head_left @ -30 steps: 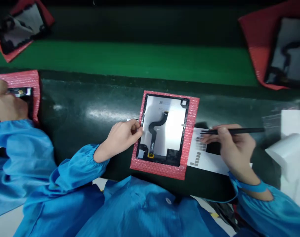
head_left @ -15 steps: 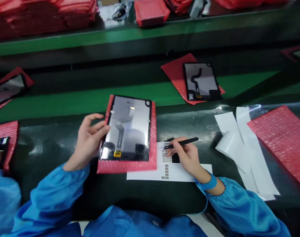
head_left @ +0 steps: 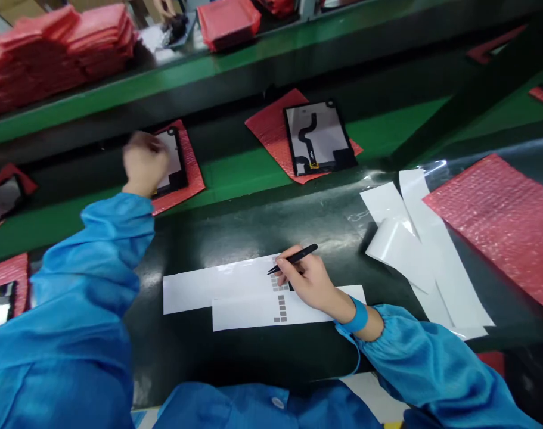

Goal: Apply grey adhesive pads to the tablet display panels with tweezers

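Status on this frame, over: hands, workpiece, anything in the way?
Left hand blurred, over display panel on pink bubble wrap, grip unclear. Right hand shut on black tweezers, tip at grey stickers on white sheet. Nothing between tip and sheet.

Left arm stretched forward, left hand (head_left: 143, 164) (blurred) far out; right hand (head_left: 309, 283) near body, fingers (head_left: 285, 266) pinched.

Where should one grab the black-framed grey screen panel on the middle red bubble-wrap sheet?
Probably by its two long side edges, from above: the black-framed grey screen panel lies flat on the red bubble-wrap sheet, and a black ribbon cable crosses its middle.
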Tool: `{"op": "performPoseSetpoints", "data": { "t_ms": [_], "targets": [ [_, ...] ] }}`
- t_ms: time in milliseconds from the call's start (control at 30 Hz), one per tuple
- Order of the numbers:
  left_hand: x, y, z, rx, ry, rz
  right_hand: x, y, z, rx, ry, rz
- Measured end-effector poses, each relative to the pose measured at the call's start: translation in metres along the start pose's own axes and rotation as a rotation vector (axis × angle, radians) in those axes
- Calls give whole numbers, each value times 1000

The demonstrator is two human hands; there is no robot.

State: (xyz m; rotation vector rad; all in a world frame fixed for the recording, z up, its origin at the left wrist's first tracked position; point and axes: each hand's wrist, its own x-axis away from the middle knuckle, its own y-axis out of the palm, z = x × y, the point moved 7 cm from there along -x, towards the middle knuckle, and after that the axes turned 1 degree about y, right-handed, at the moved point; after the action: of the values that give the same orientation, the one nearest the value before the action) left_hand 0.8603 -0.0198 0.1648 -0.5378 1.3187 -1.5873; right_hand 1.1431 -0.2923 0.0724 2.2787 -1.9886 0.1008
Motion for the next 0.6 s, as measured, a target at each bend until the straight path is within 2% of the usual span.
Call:
{"op": "performPoseSetpoints", "data": {
  "t_ms": [100, 200, 267, 300, 367, 467, 533, 600],
  "targets": [
    [-27, 65, 42, 65, -219, -171, -1, 0, -2, 12, -15, 6],
    [-65, 130, 97, 169, -278, -296, -2, -1, -1, 22, -31, 18],
    [-93, 159, 123, 213, -286, -320, -2, -1, 0, 24, -34, 26],
    [-106, 169, 130, 198, -295, -317, -3, -1, 0, 23, -33, 31],
    [-126, 183, 129, 192, -326, -290, -3, -2, 1, 15, -29, 40],
    [-141, 195, 108, 199, -329, -225, -5, -3, 1, -8, -33, 53],
    [-144, 198, 93, 204, -241, -173, -6, -3, -1, -25, -42, 63],
    [-145, 198, 88, 211, -29, -108, -8, -4, -2, -40, -53, 72]
  ]
}}
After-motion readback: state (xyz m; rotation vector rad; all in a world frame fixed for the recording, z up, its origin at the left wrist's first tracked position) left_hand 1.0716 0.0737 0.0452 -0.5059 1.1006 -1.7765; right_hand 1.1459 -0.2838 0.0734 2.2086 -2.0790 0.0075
